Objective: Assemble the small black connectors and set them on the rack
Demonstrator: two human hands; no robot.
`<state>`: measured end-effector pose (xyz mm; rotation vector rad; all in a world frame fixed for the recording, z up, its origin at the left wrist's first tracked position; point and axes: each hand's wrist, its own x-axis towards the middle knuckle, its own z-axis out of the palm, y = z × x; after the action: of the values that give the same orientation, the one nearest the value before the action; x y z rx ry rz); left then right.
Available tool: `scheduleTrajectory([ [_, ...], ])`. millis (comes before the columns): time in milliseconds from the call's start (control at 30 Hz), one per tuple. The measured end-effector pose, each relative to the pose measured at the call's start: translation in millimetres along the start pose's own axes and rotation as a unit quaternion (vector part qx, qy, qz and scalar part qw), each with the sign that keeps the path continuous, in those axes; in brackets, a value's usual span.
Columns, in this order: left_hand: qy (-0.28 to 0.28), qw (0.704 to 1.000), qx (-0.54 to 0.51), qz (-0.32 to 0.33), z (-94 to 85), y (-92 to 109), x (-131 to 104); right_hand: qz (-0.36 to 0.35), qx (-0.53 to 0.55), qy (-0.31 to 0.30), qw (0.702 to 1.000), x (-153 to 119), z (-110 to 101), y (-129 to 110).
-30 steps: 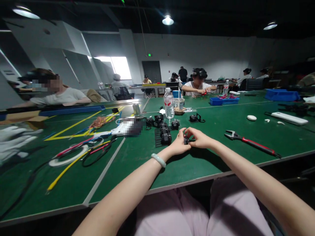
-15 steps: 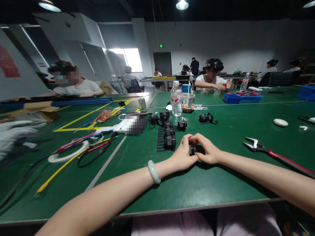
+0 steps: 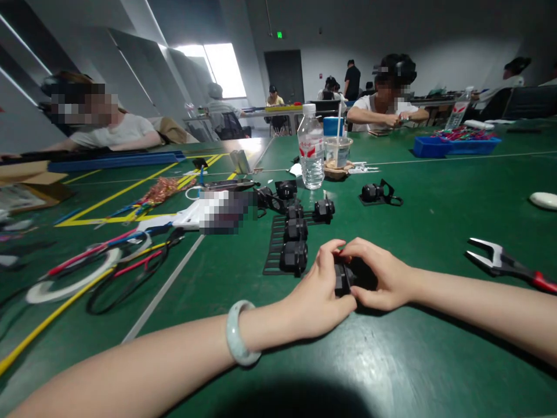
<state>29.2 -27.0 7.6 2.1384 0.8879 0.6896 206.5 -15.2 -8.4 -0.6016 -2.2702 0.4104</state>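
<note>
Between both hands, low over the green table, is a small black plastic fitting, partly hidden by fingers. My left hand is closed around its left side, thumb at the front. My right hand curves in from the right, its thumb and fingertips pressed to the same piece. Just beyond, to the left, several black ribbed fittings stand in a row on a flat slotted black strip. Another black fitting lies behind them, and a black fitting with a ring-ended bracket sits farther right.
Pliers with red-black handles lie at right, near a white oval object. Cables and a white tape ring spread at left. A water bottle, a cup and a blue tray stand farther back. Co-workers sit across the table.
My view has moved closer and tipped downward, so the hands and fittings look larger. Both hands still hold the black fitting in much the same grip. The co-worker opposite has shifted their hands.
</note>
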Motion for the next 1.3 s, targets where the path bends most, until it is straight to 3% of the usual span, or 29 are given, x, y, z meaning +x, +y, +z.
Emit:
scheduleTrajectory([
  [767,-0.023,0.999,0.038,-0.011,-5.7,4.9,0.8,-0.004,-0.042,-0.007,0.999,-2.6,-1.9,-3.6],
  [1300,-0.027,0.999,0.029,-0.009,-5.7,4.4,-1.1,0.046,-0.017,-0.032,0.998,-2.8,-0.2,-4.9],
])
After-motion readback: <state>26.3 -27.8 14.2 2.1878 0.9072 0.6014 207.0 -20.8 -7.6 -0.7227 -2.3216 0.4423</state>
